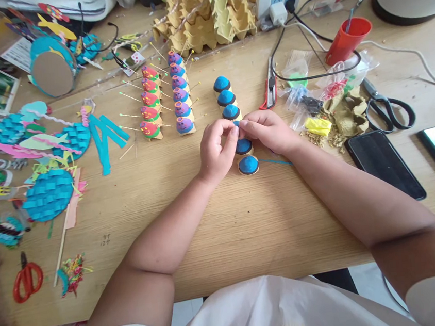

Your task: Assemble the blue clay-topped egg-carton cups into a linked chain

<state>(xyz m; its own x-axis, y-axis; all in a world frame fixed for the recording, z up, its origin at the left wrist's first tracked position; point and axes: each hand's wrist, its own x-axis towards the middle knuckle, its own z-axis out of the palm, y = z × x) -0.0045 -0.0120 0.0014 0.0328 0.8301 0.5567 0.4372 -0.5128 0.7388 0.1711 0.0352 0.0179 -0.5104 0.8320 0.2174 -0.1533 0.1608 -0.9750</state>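
A white shirt (271, 307) fills the near edge, and both bare forearms reach out from it over the wooden table (250, 253) to meet at the middle. The left hand (216, 150) and right hand (268, 131) are fingertip to fingertip. Each has thumb and forefinger closed on a small blue piece (235, 123) that shows only as a sliver between them, so I cannot tell what it is.

The hands hover over a row of blue-topped cups (226, 98) running near to far, hiding part of the row. The nearest cup (248, 165) sits just below the wrists. Holding the piece right above the row likely keeps it close to the cups. A thin blue strand (277, 162) runs right from the nearest cup under the right wrist.

Left of the row, slightly apart, stand two lines of painted cups (181, 94) bristling with thin sticks that point sideways, which leaves little room on that side. To the right lie a box cutter (270, 85), plastic bags with scraps (318, 125), black scissors (389, 111) and a dark phone (383, 163).

The widest open wood lies between the hands and the near table edge. Blue paper discs (47, 194) and red scissors (26, 279) crowd the far left.
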